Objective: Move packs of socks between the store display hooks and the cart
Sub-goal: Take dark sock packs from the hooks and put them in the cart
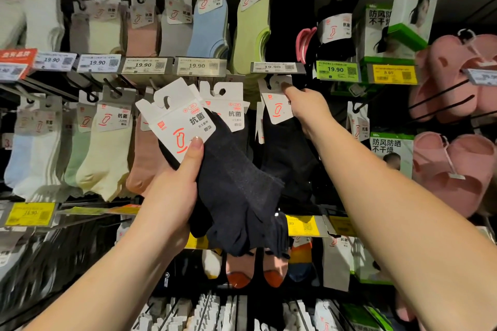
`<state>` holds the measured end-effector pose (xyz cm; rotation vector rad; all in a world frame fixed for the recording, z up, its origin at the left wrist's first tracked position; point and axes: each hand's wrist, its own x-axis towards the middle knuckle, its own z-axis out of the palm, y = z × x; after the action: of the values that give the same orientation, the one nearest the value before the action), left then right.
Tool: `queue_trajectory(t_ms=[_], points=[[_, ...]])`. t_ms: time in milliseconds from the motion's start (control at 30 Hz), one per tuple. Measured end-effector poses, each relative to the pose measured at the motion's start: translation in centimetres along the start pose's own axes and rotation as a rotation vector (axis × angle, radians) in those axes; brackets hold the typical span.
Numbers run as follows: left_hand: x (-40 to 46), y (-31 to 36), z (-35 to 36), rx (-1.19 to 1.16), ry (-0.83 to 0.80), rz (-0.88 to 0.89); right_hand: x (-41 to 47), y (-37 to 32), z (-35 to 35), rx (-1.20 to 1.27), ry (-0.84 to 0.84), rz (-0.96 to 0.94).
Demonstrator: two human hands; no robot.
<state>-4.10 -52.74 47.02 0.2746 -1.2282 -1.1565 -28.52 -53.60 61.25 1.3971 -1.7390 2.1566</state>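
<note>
My left hand [174, 191] grips a stack of dark navy sock packs [236, 191] with white card headers, held tilted in front of the display, thumb pressed on the front card [180, 121]. My right hand [306, 107] reaches up to a dark sock pack [277, 110] hanging on a hook in the middle row and pinches the top of its white card near the hook hole. Another dark pack [228, 107] hangs just left of it. No cart is in view.
Rows of pastel sock packs [105, 156] hang on hooks to the left and above, over price tags [199, 66]. Pink slippers [454, 169] and green-and-white boxes [414, 0] fill the right side. More socks hang below.
</note>
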Motion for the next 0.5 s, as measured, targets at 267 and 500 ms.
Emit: queue_trajectory(t_ms=[267,500], points=[[-0.2,0.3,0.1,-0.016,-0.02,-0.001,0.5,-0.1,0.0,0.162,-0.086,0.133],[-0.3,0.6,0.0,0.022,-0.05,-0.002,0.5,2.6,0.4,0.07,-0.112,0.155]])
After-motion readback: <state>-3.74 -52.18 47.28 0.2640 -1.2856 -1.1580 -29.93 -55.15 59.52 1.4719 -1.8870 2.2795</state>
